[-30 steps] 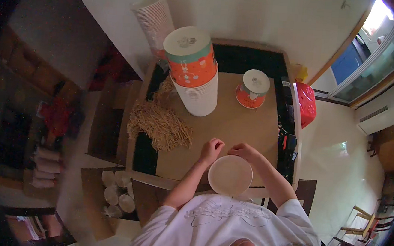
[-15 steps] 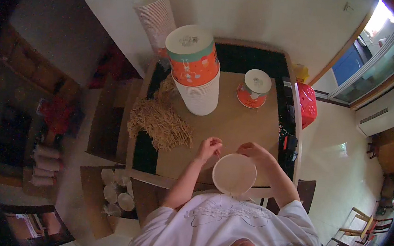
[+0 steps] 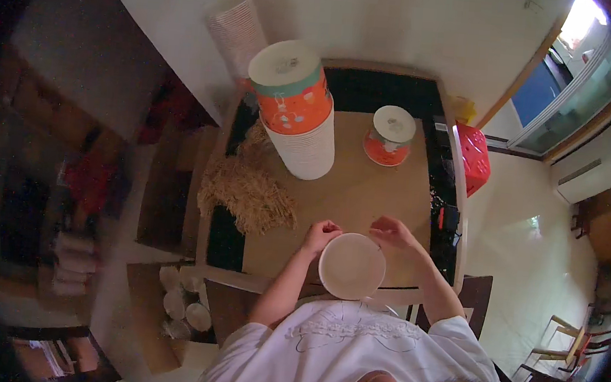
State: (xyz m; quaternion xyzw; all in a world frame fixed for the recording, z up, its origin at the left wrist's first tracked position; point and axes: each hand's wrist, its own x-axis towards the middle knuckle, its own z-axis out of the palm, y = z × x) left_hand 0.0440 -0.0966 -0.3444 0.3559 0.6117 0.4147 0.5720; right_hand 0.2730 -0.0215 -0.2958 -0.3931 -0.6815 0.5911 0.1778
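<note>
A white paper tub [image 3: 352, 268] is at the table's near edge, close against my shirt, its round mouth facing up toward me. My left hand [image 3: 321, 236] is closed at the tub's far left rim, thumb and fingers drawn together. Just beyond the far right rim is my right hand [image 3: 392, 233], its fingers stretched toward the left and slightly apart, with nothing visible in them. The tub's outer wall is hidden below its rim. Left of my hands lies a loose heap of thin brown cords [image 3: 249, 197].
Beyond the heap stands a tall stack of upturned tubs [image 3: 300, 144], orange and green on top. A shorter upturned stack [image 3: 387, 151] is at the far right. More nested tubs [image 3: 236, 33] lean by the wall. An open carton [image 3: 145, 300] holds white tubs; a red stool [image 3: 473, 157] stands right.
The tub has shifted slightly left and away from me, nearer my left hand. My right hand's fingers have spread a little. The view has turned slightly.
</note>
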